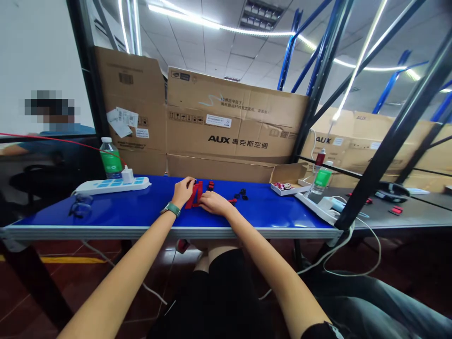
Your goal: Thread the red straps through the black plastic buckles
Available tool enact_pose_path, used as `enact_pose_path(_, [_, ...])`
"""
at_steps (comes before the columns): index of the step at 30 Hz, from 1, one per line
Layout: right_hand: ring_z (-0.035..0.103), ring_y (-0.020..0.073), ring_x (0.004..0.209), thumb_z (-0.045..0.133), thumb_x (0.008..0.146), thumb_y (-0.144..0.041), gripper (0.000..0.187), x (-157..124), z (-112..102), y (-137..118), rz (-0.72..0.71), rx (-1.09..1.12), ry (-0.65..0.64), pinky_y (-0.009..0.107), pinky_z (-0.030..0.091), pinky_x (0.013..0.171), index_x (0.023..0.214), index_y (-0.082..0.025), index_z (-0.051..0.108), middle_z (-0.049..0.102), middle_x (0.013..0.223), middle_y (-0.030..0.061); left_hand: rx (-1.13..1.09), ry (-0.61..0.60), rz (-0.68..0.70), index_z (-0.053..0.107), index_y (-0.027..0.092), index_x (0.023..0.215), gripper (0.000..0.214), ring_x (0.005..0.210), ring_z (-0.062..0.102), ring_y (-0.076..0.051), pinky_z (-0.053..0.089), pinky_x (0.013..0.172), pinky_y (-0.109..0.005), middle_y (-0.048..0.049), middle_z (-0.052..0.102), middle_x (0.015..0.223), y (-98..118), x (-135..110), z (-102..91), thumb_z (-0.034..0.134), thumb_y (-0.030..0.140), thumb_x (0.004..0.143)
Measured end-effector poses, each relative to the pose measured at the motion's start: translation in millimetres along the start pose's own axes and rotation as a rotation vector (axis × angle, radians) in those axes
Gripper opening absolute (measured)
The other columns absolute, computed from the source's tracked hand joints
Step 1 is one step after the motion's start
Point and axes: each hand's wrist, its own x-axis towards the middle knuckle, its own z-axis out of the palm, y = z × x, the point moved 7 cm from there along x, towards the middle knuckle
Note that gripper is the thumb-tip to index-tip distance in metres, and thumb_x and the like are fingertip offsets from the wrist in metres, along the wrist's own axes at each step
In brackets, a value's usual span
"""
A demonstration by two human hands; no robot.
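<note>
A red strap (195, 194) lies on the blue table (141, 212) between both my hands. My left hand (182, 190), with a green-banded watch on its wrist, is closed on the strap's left side. My right hand (213, 203) rests on the strap's right end, fingers curled over it. Just beyond lie a small red and black buckle (211, 185) and a few black plastic clips (241, 193). A short red piece (232, 201) lies by my right wrist.
A white power strip (112, 185) with a plugged charger and a green-labelled bottle (110, 159) stand at the back left, glasses (80, 204) near the left edge. An open cardboard box (287, 181) of small parts, a second bottle (321, 180) and cables sit right. Cardboard cartons wall the back. A person sits far left.
</note>
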Motion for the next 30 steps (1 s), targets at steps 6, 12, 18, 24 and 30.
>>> enact_pose_path(6, [0.067,0.0196,0.088,0.045,0.102,-0.018,0.019,-1.1,-9.8,33.5,0.485,-0.018,0.184,0.026,0.044,0.080,0.112,-0.015,0.060,0.073,0.100,0.0112,0.007,-0.033,0.002,0.074,0.020,0.100,0.023,0.083,0.075,-0.021,0.059,0.079,-0.031,-0.0078,0.079,0.095,-9.8,0.8,6.7,0.054,0.024,0.090])
enact_pose_path(12, [0.069,0.0208,0.097,0.047,0.103,-0.028,0.018,-17.7,-15.5,49.6,0.564,0.074,0.289,0.025,0.043,0.081,0.111,-0.020,0.062,0.074,0.106,0.0095,-0.034,-0.109,0.025,0.076,0.019,0.101,0.020,0.079,0.074,-0.021,0.061,0.078,-0.034,-0.0081,0.079,0.094,5.4,-2.7,12.7,0.063,0.024,0.086])
enact_pose_path(18, [0.070,0.0233,0.096,0.047,0.103,-0.032,0.023,-16.2,-13.1,47.0,0.631,0.033,0.253,0.026,0.044,0.082,0.103,-0.020,0.067,0.075,0.103,0.0126,-0.147,-0.123,0.018,0.072,0.019,0.092,0.016,0.076,0.074,-0.020,0.062,0.073,-0.032,-0.0061,0.078,0.086,11.7,-5.5,16.5,0.071,0.032,0.083])
enact_pose_path(24, [0.070,0.0224,0.095,0.052,0.099,-0.027,0.016,-13.6,-6.0,50.4,0.600,0.142,0.302,0.027,0.046,0.085,0.099,-0.019,0.066,0.074,0.099,0.0116,-0.155,-0.191,0.114,0.075,0.020,0.091,0.019,0.083,0.074,-0.022,0.060,0.080,-0.034,-0.0060,0.079,0.091,21.7,-8.1,19.8,0.069,0.038,0.085])
enact_pose_path(30, [0.064,0.0147,0.089,0.047,0.099,-0.029,0.026,-15.7,0.2,59.3,0.557,0.678,0.432,0.024,0.049,0.082,0.118,-0.021,0.062,0.071,0.103,0.0021,-0.082,-0.197,0.207,0.075,0.021,0.089,0.017,0.088,0.073,-0.022,0.056,0.087,-0.034,-0.0053,0.079,0.094,34.4,-7.8,15.4,0.064,0.034,0.089])
